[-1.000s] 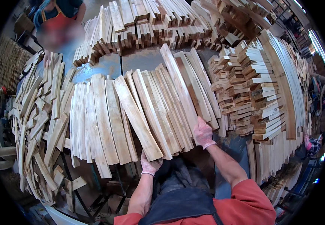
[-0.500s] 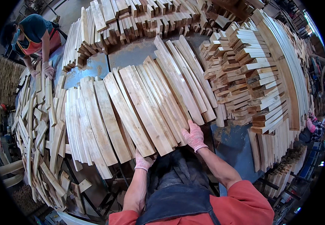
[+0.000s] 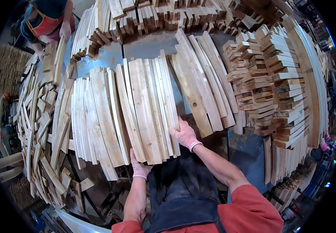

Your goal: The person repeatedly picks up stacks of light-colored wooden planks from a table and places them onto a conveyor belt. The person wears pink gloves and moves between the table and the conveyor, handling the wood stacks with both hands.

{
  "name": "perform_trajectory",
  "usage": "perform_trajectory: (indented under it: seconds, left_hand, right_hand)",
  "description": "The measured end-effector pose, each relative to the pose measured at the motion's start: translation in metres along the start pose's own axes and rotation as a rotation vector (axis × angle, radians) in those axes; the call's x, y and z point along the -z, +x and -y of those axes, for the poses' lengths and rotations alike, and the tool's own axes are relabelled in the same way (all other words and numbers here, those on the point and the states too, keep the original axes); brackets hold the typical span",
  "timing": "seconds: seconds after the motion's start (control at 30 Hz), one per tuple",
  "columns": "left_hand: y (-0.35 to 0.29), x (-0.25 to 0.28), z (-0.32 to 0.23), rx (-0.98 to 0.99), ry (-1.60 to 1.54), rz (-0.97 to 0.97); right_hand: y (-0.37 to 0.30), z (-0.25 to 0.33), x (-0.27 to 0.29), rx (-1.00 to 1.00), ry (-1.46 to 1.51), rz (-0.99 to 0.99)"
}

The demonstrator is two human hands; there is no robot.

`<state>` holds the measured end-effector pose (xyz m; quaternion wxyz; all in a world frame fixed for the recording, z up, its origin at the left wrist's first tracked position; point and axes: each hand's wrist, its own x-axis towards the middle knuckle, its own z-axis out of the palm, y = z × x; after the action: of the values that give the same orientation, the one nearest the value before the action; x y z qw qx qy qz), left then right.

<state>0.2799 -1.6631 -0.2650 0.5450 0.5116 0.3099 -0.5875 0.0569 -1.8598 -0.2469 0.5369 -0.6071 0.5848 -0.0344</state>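
Observation:
My hands, in pinkish-white knit gloves, grip a row of long wooden boards (image 3: pixel 149 116) from both sides at its near end. The left hand (image 3: pixel 140 166) presses the lower left corner, its fingers partly hidden by the wood. Against the right edge lies my right hand (image 3: pixel 185 134), fingers wrapped over the outermost strip. Left of this row, more pale boards (image 3: pixel 94 120) lie side by side. To its right a gap separates it from a knotted board (image 3: pixel 194 101) and several boards beyond.
A jumbled heap of wood offcuts (image 3: pixel 45 136) lies at the left. Behind it, a co-worker's gloved hand (image 3: pixel 65 31) holds a wooden strip. Stacked wood blocks (image 3: pixel 284 89) rise at the right on a blue-grey table (image 3: pixel 247 153). More stacked boards (image 3: pixel 168 19) line the far side.
Both hands have moved left with the gripped boards, which are pressed closer together. A gap has opened beside the knotted board. The co-worker has lifted strips from the heap.

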Motion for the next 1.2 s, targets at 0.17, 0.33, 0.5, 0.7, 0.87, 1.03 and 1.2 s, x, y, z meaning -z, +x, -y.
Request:
perform_trajectory:
  seconds: [0.17,0.33,0.5,0.7,0.87,1.03,1.2]
  left_hand:
    - [-0.013,-0.051,0.013,-0.003,0.059,0.089]
    - [0.033,-0.093,0.039,0.060,0.004,0.118]
    - [0.031,-0.065,-0.010,0.102,0.162,0.278]
    - [0.016,-0.068,-0.046,-0.312,0.640,-0.243]
    - [0.008,-0.114,-0.052,-0.959,1.205,-0.119]
    - [-0.011,-0.158,-0.061,-0.726,1.301,-0.272]
    - [0.022,-0.133,-0.086,-0.631,1.017,0.022]
  right_hand:
    - [0.034,-0.030,-0.023,0.047,0.324,-0.274]
    - [0.038,0.009,0.050,-0.041,0.127,-0.282]
    - [0.022,0.019,0.035,-0.237,-0.252,-0.070]
    - [0.018,-0.015,0.034,-0.049,-0.180,-0.082]
    - [-0.014,-0.013,0.038,-0.094,0.134,-0.167]
    - [-0.013,-0.032,0.001,-0.106,0.176,-0.155]
    - [-0.011,-0.043,-0.004,-0.062,0.180,-0.170]
